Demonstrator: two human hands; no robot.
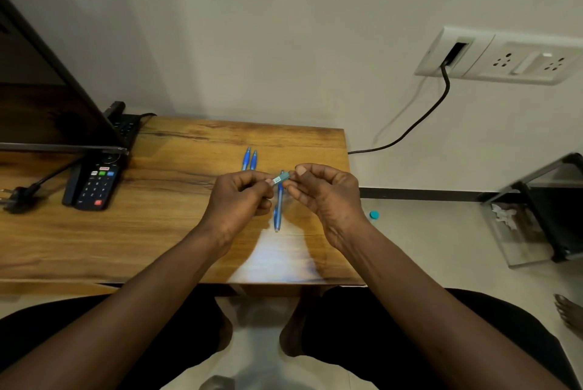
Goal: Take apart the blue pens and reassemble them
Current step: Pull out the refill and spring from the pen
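Observation:
Both my hands hold one blue pen [279, 178] crosswise above the wooden table [176, 232]. My left hand [239, 197] pinches its left end and my right hand [321, 190] pinches its right end; only a short stretch with a white label shows between the fingertips. A second blue pen [278, 209] lies on the table just below the hands, pointing toward me. Two more blue pens [250, 160] lie side by side further back, partly hidden behind my left hand.
A black remote control [94, 187] and a black plug [19, 197] lie at the table's left, under a dark screen [47, 99]. A wall socket [501, 58] with a black cable is at the right. A small blue cap [374, 215] lies on the floor.

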